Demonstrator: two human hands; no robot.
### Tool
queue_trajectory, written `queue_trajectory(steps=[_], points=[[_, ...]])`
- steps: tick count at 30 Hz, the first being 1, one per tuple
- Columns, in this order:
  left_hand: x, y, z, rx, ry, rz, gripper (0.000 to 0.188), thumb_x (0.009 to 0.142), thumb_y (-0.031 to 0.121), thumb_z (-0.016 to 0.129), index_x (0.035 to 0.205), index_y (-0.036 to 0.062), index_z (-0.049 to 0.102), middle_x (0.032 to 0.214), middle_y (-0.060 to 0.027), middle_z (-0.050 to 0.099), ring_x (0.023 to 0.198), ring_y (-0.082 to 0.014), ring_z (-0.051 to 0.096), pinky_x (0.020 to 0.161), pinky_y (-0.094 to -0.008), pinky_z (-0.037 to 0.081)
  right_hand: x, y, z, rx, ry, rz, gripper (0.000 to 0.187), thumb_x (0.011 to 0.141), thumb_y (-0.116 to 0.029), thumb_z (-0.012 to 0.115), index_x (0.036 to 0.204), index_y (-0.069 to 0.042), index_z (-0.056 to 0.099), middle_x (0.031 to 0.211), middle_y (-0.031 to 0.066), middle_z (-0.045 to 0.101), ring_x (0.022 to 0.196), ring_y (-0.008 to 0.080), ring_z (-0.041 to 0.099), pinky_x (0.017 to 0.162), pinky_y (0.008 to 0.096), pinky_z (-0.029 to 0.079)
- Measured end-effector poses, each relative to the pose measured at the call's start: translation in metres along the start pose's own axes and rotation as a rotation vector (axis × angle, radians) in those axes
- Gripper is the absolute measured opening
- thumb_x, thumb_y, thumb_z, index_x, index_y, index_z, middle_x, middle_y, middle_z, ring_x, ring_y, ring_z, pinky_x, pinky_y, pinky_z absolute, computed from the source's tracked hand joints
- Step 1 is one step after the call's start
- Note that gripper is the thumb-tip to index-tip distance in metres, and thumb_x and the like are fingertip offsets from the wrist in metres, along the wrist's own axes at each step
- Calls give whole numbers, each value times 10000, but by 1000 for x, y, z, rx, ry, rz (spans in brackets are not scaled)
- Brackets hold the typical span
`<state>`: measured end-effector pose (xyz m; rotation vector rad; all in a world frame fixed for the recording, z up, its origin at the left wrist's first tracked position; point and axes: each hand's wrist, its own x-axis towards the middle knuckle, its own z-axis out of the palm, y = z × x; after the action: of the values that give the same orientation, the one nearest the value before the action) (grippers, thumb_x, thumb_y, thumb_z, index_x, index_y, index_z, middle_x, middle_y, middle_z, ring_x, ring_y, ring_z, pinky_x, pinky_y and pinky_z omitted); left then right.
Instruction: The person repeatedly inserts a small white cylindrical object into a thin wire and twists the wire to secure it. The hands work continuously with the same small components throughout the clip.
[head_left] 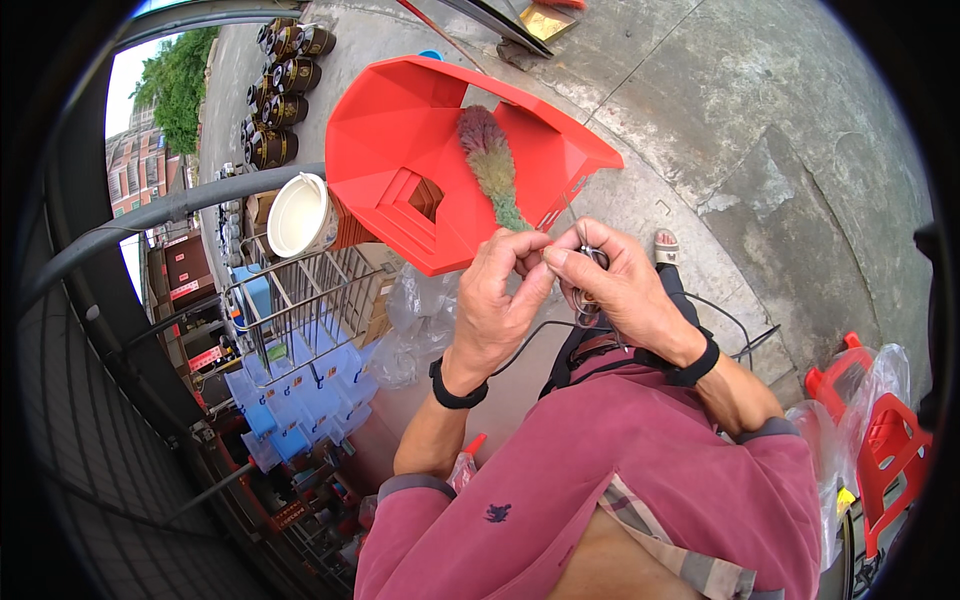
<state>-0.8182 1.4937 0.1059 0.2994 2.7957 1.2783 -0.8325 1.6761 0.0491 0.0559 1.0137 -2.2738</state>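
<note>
My right hand [628, 292] is closed around what looks like a pair of scissors [594, 258], with shiny loops at the fingers and a thin metal point rising above them. The thumb and fingers of my left hand [497, 296] are pinched together, almost touching the right fingertips. Whatever they pinch is too small to make out. Just beyond my hands stands a large, faceted red plastic piece [385, 130] with cut-out openings. A fluffy duster [490, 165], pinkish grey to green, lies against it, its lower end reaching my left fingers.
A white bucket [298, 218] sits by a metal wire rack [300, 300] at the left, above blue plastic bins [300, 390]. Several dark jars [290, 108] line the far left. Red plastic chairs [893, 460] stand at the right, partly under clear plastic. A dark cable [735, 318] lies nearby.
</note>
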Motion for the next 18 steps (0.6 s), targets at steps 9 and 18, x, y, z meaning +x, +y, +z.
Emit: queue_trajectory(steps=[9, 18], points=[[4, 4, -2, -124, -42, -108, 195, 980, 30, 762, 1151, -20, 682, 939, -62, 670, 811, -131, 657, 738, -268, 528, 4, 1, -2, 77, 55, 50, 311, 1072, -392, 656, 949, -106, 639, 767, -40, 624, 611, 28, 567, 464, 216, 414], [17, 2, -1, 556, 84, 458, 180, 854, -7, 811, 993, 35, 705, 803, -49, 679, 718, -225, 666, 954, -453, 533, 3, -3, 3, -99, 102, 9, 296, 1062, -354, 695, 1047, -61, 662, 724, -47, 572, 602, 15, 500, 483, 218, 384]])
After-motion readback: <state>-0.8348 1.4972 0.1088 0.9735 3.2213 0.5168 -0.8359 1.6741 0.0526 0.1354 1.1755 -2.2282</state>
